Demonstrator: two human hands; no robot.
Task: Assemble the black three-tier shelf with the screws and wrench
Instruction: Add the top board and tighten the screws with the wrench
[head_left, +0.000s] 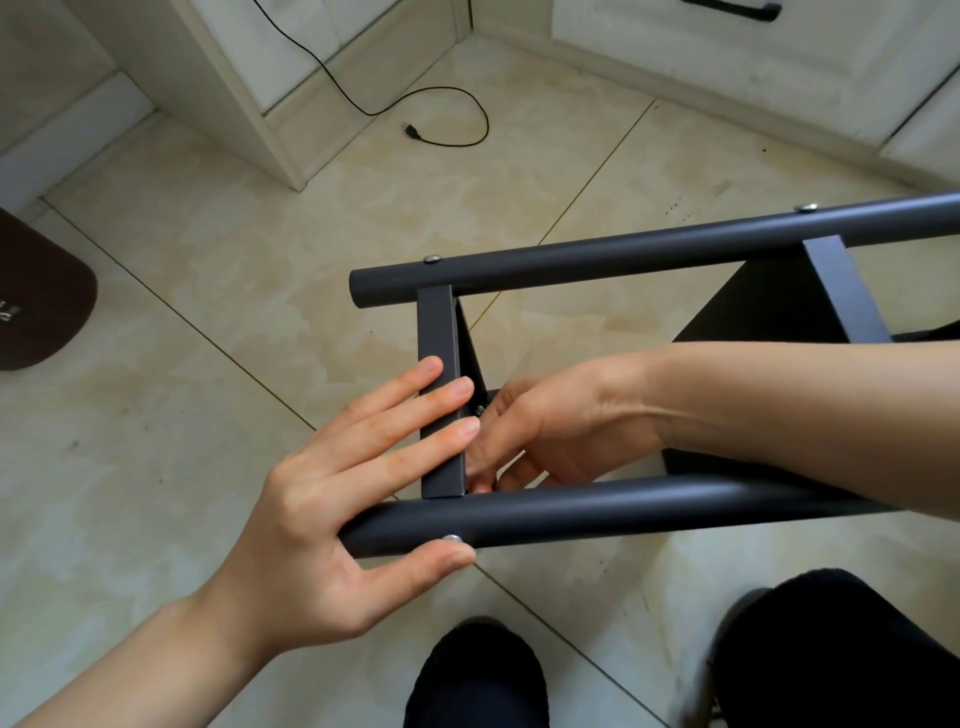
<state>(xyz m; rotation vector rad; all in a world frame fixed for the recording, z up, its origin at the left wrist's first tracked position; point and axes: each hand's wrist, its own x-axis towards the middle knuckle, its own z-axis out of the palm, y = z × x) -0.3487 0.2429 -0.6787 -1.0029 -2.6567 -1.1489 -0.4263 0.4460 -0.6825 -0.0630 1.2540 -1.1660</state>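
The black shelf frame lies on its side over the tiled floor, with a far round tube and a near round tube joined by a flat crossbar. My left hand has straight fingers pressed on the crossbar, and its thumb lies under the near tube beside a silver screw head. My right hand reaches between the tubes behind the crossbar, fingers curled around a small screw or nut. Two more screw heads show on the far tube. No wrench is visible.
A black shelf panel stands at the right inside the frame. A black cable with plug lies on the floor by white cabinets. A brown mat sits at the left edge. My dark-clothed knees are at the bottom.
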